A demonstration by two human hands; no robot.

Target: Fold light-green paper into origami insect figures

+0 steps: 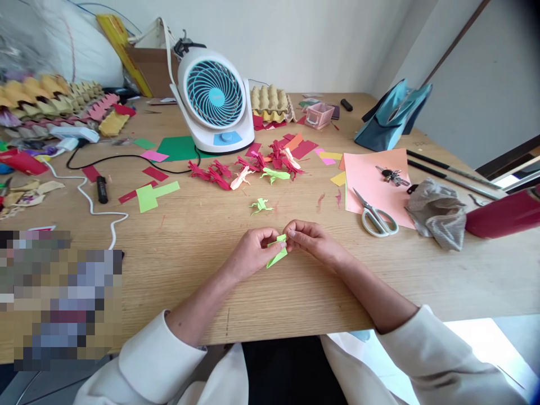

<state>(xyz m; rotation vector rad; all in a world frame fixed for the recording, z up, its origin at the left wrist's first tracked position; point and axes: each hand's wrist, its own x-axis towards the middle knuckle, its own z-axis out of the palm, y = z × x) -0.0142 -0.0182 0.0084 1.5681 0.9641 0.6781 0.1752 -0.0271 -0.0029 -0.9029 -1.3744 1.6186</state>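
Observation:
Close to the table's front, my left hand (pixel 256 251) pinches a small folded piece of light-green paper (pixel 277 257) between thumb and fingers. My right hand (pixel 311 241) meets it at the upper right edge, its thumb and fingertips closed at the paper's corner. Just beyond my hands lies a light-green origami frog (pixel 261 206). Farther back is a row of folded paper figures: several red ones (pixel 217 173), a pale peach one (pixel 241 177) and another light-green one (pixel 275 175).
A white fan (pixel 216 101) stands behind the figures. Scissors (pixel 377 216) lie partly on pink paper (pixel 358 174) with keys (pixel 393 176) at the right. Green paper pieces (pixel 147 198), a black marker (pixel 102 190) and a white cable (pixel 90 205) lie left. A red bottle (pixel 504 214) is far right.

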